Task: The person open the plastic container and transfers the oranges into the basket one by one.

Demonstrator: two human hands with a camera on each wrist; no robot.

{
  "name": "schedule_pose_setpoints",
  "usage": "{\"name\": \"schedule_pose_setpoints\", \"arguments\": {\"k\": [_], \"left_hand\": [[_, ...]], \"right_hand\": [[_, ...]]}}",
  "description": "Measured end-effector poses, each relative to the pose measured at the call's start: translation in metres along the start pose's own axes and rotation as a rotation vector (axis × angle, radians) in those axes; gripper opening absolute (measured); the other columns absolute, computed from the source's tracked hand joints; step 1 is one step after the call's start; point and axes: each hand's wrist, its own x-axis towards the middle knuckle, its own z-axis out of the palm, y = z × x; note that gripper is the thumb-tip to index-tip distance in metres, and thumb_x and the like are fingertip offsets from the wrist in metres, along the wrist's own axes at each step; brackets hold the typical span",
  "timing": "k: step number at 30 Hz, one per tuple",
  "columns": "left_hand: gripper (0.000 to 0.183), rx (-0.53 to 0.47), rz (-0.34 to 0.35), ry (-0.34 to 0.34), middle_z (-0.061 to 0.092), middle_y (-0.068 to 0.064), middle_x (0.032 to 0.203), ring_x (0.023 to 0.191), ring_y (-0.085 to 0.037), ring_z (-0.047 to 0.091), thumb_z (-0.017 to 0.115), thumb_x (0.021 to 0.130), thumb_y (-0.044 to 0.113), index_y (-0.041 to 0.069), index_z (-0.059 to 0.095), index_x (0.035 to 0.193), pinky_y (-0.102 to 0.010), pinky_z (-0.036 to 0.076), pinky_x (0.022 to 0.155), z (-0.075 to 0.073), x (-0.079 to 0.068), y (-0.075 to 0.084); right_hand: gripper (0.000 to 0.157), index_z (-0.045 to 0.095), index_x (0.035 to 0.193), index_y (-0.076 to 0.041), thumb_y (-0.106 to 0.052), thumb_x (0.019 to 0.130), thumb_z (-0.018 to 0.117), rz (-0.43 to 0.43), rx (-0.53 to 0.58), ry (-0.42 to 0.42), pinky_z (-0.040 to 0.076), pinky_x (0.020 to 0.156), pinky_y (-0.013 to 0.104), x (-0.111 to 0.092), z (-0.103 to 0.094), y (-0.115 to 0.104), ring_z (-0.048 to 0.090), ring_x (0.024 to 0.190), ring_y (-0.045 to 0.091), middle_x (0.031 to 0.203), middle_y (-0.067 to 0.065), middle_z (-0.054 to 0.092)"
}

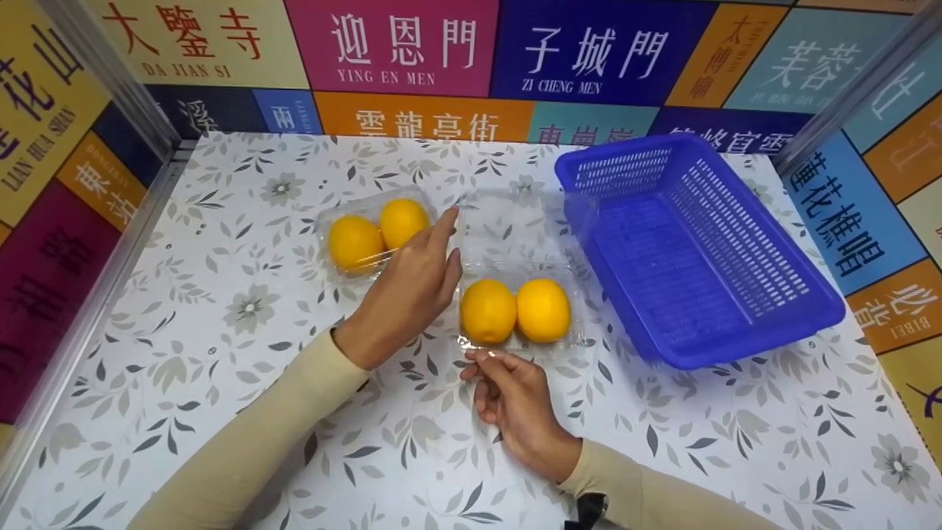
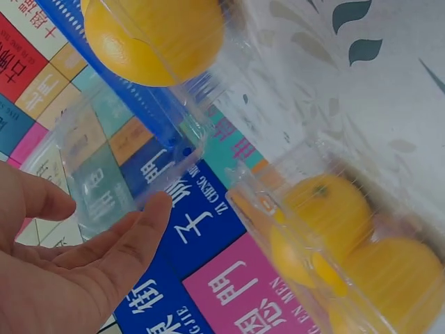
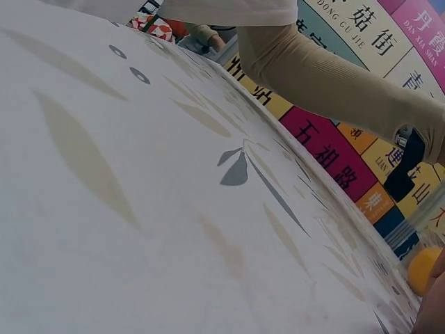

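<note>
A clear plastic clamshell box [image 1: 578, 333] lies with its lid [image 1: 515, 224] folded back toward the rear of the table. Two oranges, one left [image 1: 488, 311] and one right [image 1: 544, 310], sit side by side in its base. My right hand [image 1: 524, 412] pinches the front edge of this box near its left corner. Beside the lid is my left hand [image 1: 408, 287], fingers extended; in the left wrist view its fingertips [image 2: 158, 209] are close to the lid, contact unclear. Behind that hand, a second clear box [image 1: 324, 239] holds two more oranges [image 1: 356, 244].
On the right stands a blue plastic basket [image 1: 625, 324] with slotted sides, nothing visible inside. The lid's right edge reaches the basket's left rim. A leaf-patterned cloth [image 1: 250, 383] covers the table, and printed panels [image 1: 397, 44] enclose its back and sides.
</note>
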Motion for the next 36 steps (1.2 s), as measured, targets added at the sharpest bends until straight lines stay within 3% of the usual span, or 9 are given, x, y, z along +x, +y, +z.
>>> {"name": "schedule_pose_setpoints", "arguments": {"k": [10, 22, 30, 36], "left_hand": [[0.054, -0.049, -0.066, -0.042, 0.067, -0.031, 0.141, 0.125, -0.041, 0.071, 0.06, 0.111, 0.009, -0.009, 0.045, 0.16, -0.047, 0.06, 0.107, 0.009, -0.007, -0.002], [0.047, -0.119, -0.103, 0.041, 0.064, -0.03, 0.143, 0.134, -0.04, 0.065, 0.064, 0.106, 0.005, -0.008, 0.055, 0.15, -0.048, 0.053, 0.117, 0.024, -0.023, -0.006], [0.045, -0.155, -0.112, 0.038, 0.064, -0.03, 0.14, 0.131, -0.042, 0.064, 0.065, 0.104, 0.001, -0.008, 0.056, 0.147, -0.05, 0.053, 0.116, 0.032, -0.031, -0.008], [0.047, -0.188, -0.138, 0.02, 0.06, -0.032, 0.146, 0.137, -0.046, 0.058, 0.064, 0.103, -0.001, -0.012, 0.054, 0.147, -0.054, 0.046, 0.122, 0.038, -0.037, -0.008]], "right_hand": [[0.024, 0.076, 0.12, 0.008, -0.011, 0.11, 0.063, -0.004, -0.004, -0.01, 0.039, 0.042, 0.018, -0.001, 0.0, 0.001, 0.054, 0.049, 0.008, 0.09, 0.007, 0.078], [0.025, 0.074, 0.12, 0.009, -0.01, 0.111, 0.061, 0.004, 0.007, -0.013, 0.041, 0.042, 0.018, -0.002, -0.001, 0.001, 0.055, 0.049, 0.009, 0.09, 0.007, 0.077], [0.026, 0.074, 0.122, 0.01, -0.01, 0.111, 0.06, 0.002, 0.003, -0.009, 0.041, 0.041, 0.019, -0.001, -0.001, 0.001, 0.055, 0.049, 0.009, 0.089, 0.007, 0.077], [0.026, 0.074, 0.122, 0.01, -0.01, 0.111, 0.062, 0.006, 0.017, -0.013, 0.042, 0.041, 0.019, -0.001, -0.001, 0.001, 0.055, 0.049, 0.008, 0.09, 0.007, 0.078]]}}
